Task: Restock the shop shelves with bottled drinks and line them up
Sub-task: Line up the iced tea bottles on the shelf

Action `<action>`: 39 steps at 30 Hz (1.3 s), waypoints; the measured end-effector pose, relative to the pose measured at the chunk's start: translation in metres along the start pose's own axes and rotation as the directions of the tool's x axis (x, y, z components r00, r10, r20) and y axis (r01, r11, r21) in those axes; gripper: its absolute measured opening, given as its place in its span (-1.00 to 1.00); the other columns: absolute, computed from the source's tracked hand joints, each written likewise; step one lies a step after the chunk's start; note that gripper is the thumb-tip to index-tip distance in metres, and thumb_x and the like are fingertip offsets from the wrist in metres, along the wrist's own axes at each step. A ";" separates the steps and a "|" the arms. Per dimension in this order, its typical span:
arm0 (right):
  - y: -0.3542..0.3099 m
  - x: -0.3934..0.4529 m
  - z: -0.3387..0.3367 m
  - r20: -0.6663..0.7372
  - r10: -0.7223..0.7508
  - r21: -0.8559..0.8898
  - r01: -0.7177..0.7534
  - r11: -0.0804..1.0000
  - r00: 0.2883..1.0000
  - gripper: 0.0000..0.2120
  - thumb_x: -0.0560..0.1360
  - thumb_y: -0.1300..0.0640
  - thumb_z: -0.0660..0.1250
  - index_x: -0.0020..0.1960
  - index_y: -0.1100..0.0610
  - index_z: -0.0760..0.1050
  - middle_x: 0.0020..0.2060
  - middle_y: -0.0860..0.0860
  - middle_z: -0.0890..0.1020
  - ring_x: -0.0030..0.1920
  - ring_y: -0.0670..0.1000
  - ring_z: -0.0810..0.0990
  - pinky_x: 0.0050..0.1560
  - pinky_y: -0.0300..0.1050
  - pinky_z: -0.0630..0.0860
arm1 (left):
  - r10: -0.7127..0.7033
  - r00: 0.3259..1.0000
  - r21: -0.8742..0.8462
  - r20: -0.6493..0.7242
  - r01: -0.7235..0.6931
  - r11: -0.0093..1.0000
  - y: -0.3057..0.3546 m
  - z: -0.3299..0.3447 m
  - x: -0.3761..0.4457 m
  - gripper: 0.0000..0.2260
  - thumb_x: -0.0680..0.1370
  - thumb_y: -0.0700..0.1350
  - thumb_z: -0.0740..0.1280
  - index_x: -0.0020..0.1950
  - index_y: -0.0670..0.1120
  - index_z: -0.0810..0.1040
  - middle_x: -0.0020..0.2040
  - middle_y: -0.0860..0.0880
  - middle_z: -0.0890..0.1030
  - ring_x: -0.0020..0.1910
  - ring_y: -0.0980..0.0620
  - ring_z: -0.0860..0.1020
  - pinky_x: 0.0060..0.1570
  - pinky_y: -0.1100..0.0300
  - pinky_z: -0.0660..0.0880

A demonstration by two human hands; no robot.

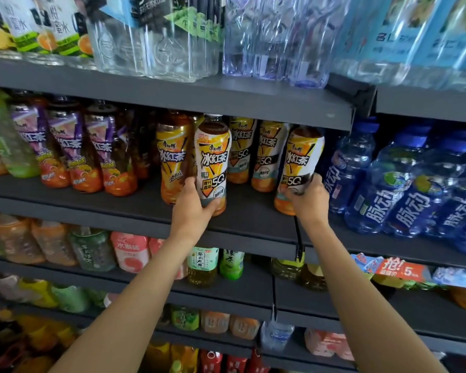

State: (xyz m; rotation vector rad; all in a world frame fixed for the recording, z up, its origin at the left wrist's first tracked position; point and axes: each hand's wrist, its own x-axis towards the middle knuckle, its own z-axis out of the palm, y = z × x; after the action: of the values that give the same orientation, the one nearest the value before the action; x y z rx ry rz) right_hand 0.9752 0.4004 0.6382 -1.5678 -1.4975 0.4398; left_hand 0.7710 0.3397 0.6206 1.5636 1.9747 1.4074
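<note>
While both hands worked on the same shelf (145,203), each held its own iced tea bottle near the front edge. The left hand (193,204) had its fingers curled round the lower part of the white-label bottle (213,162), which stood upright just beside a yellow-label bottle (172,157) on its left. The right hand (308,199) gripped the low end of a second tea bottle (299,168), and that one leaned, its top tipped toward the right end of the shelf where the blue water bottles (388,189) stood. Two more tea bottles (267,154) waited further back, between the two held ones.

The leaning bottle looked like the main risk. Its base sat close to the front edge, right at the joint where this shelf met the next, so a careless release could have let it tip forward off the shelf or sideways into the blue water bottles. Both grips were low on tall, smooth bottles, so a quick push could have swung the tops about; whether the caps cleared the shelf above could not be told, as that shelf hid them. The left bottle stood so near its yellow neighbour that sliding it back at an angle could have knocked that one askew and spoiled the row. Moving both bottles at once also split the person's attention, which made a slip more likely
</note>
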 end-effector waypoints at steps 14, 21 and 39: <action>-0.080 0.033 0.117 0.160 -0.120 -0.166 0.146 0.975 0.980 -0.35 0.53 0.31 0.20 0.48 0.36 -0.09 0.40 0.28 0.24 0.37 0.24 0.30 0.31 -0.02 0.28 | 0.039 0.999 0.000 0.002 -0.039 0.999 -0.014 0.002 0.004 -0.54 0.45 -0.01 0.42 0.25 -0.10 0.32 0.17 -0.05 0.51 0.17 -0.04 0.47 -0.01 0.15 0.38; -0.085 0.042 0.128 0.022 -0.019 -0.081 0.021 0.996 1.000 -0.58 0.55 0.18 0.21 0.31 0.32 0.18 0.26 0.26 0.43 0.26 0.24 0.44 0.16 0.06 0.41 | 0.051 0.999 -0.064 -0.005 -0.052 0.997 -0.020 0.001 0.007 -0.52 0.44 -0.01 0.43 0.26 -0.09 0.33 0.18 -0.02 0.52 0.18 0.00 0.48 0.04 0.14 0.41; -0.044 0.010 0.101 -0.172 -0.065 -0.107 0.047 0.993 0.983 -0.32 0.54 0.23 0.24 0.48 0.36 -0.09 0.45 0.28 0.07 0.48 0.22 0.04 0.45 -0.04 0.06 | 0.121 0.992 -0.049 -0.023 -0.122 0.991 -0.020 0.009 0.011 -0.56 0.43 -0.06 0.45 0.21 -0.11 0.36 0.12 -0.03 0.52 0.10 0.00 0.50 -0.04 0.17 0.42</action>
State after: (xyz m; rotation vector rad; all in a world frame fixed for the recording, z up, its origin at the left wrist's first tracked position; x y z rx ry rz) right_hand 0.8728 0.4395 0.6217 -1.5963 -1.4434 0.1897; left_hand 0.7611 0.3544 0.6036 1.6793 1.8684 1.5121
